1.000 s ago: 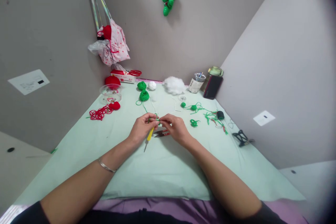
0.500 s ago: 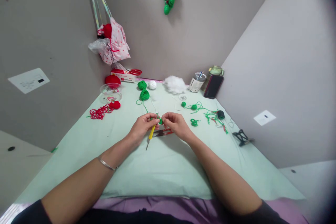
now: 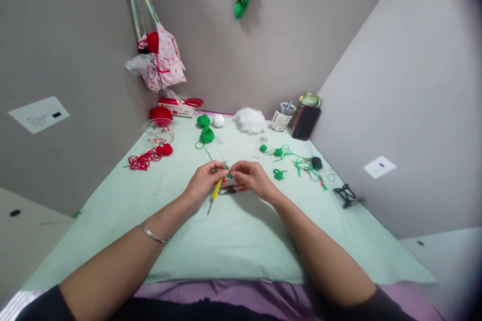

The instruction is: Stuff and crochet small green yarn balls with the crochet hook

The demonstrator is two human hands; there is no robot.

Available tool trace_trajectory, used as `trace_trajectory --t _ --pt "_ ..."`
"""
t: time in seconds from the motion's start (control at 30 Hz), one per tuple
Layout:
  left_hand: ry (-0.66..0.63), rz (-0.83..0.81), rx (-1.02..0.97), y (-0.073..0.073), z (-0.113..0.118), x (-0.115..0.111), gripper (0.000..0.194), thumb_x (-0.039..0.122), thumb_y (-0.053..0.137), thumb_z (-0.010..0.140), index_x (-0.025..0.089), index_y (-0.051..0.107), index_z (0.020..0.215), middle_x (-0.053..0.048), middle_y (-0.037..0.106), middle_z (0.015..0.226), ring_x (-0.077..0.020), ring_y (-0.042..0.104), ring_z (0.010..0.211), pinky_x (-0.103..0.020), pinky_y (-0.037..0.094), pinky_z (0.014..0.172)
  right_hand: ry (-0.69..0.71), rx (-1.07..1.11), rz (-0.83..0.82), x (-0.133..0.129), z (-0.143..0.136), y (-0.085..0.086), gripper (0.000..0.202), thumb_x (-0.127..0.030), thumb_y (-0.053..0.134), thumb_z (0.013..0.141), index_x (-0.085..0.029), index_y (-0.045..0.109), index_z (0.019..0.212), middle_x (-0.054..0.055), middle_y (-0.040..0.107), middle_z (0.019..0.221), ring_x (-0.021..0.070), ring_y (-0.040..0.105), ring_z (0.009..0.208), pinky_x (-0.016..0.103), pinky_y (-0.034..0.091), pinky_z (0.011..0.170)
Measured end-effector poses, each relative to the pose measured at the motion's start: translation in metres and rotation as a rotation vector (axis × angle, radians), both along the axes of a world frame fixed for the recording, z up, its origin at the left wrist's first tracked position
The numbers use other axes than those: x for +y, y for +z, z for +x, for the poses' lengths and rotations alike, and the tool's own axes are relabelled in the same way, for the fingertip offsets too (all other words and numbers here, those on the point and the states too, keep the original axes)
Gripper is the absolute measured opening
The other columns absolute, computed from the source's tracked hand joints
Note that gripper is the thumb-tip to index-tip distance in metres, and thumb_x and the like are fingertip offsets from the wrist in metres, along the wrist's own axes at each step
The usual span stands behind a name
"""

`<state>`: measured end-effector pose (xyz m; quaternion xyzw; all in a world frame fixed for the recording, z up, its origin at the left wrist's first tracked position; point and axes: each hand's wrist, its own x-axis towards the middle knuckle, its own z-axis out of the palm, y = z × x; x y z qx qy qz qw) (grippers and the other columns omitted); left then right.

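My left hand (image 3: 205, 179) is closed around a crochet hook (image 3: 217, 188) with a yellow grip, its metal end slanting down toward me. A small green crochet piece (image 3: 228, 174) sits between both hands, mostly covered by fingers. My right hand (image 3: 251, 178) pinches at that piece from the right, fingertips almost against the left hand. Below the hands lie red-handled thread snips (image 3: 234, 189), dark blades pointing left. A green yarn ball (image 3: 207, 135) and a white yarn ball (image 3: 218, 120) stand beyond, with strands running toward my left hand.
Red yarn (image 3: 145, 160) lies loose at left near clear plastic tubs (image 3: 158, 133). White stuffing (image 3: 250, 120), a pen jar (image 3: 283, 117) and a phone (image 3: 306, 123) stand at the back. Green scraps (image 3: 279, 174), a black thread spool (image 3: 317, 163) and a black stand (image 3: 347, 195) are at right.
The right hand has shifted slightly left, closer to the left hand. The hook's lower end has tipped a little to the left. Both hands keep their grip.
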<state>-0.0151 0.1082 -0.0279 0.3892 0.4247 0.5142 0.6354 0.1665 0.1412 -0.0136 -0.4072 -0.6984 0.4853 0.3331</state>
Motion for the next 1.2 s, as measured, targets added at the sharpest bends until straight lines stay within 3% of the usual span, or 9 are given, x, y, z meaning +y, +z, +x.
trace_trajectory --t 0.17,0.4,0.53,0.73,0.97,1.2 --pt "-0.023 -0.003 -0.013 -0.002 0.003 0.001 0.032 0.029 0.089 0.068 0.012 0.074 0.091 -0.003 0.07 0.076 -0.0123 0.063 0.064 -0.028 0.055 0.068 -0.043 -0.038 0.077 0.001 0.002 0.003 0.016 -0.033 0.067 0.078 -0.019 0.061 0.079 -0.001 0.062 0.074 0.0127 0.056 0.064 0.025 0.046 0.059" --pt "-0.019 0.004 -0.03 -0.004 0.002 0.002 0.032 0.03 0.088 0.068 0.012 0.072 0.089 -0.003 0.071 0.082 -0.0123 0.064 0.067 -0.028 0.056 0.071 -0.021 -0.114 0.144 0.0 0.003 0.004 0.025 -0.042 0.061 0.09 -0.018 0.066 0.091 0.002 0.067 0.076 0.0145 0.061 0.065 0.027 0.051 0.062" --pt "-0.027 0.005 -0.021 -0.004 0.001 0.002 0.034 0.032 0.088 0.069 0.012 0.069 0.089 -0.002 0.07 0.08 -0.0115 0.065 0.067 -0.027 0.056 0.071 -0.007 -0.247 0.243 -0.001 0.004 0.0 0.015 -0.029 0.062 0.09 -0.017 0.07 0.086 0.001 0.069 0.074 0.0131 0.059 0.063 0.025 0.046 0.061" --pt "-0.103 -0.016 0.003 -0.006 0.002 0.003 0.031 0.031 0.086 0.07 0.015 0.065 0.086 0.001 0.065 0.064 -0.0122 0.063 0.059 -0.028 0.056 0.066 -0.017 -0.47 0.475 -0.006 0.001 0.0 0.006 -0.017 0.058 0.092 -0.019 0.064 0.088 0.001 0.067 0.082 0.0122 0.058 0.068 0.024 0.044 0.065" --pt "-0.15 -0.048 0.001 -0.011 0.001 0.008 0.023 0.027 0.077 0.072 0.019 0.056 0.078 0.005 0.055 0.054 -0.01 0.055 0.048 -0.023 0.048 0.052 0.02 -0.782 0.734 -0.012 -0.01 -0.008 0.012 -0.009 0.052 0.097 -0.017 0.06 0.093 0.009 0.063 0.092 0.0204 0.057 0.08 0.028 0.036 0.062" --pt "-0.168 -0.07 -0.012 -0.012 0.001 0.01 0.022 0.023 0.074 0.071 0.02 0.054 0.078 0.006 0.052 0.053 -0.0097 0.052 0.046 -0.022 0.045 0.049 -0.012 -0.808 0.783 -0.013 -0.015 -0.009 0.019 -0.005 0.05 0.095 -0.018 0.059 0.086 0.011 0.064 0.089 0.0245 0.054 0.084 0.033 0.037 0.069"
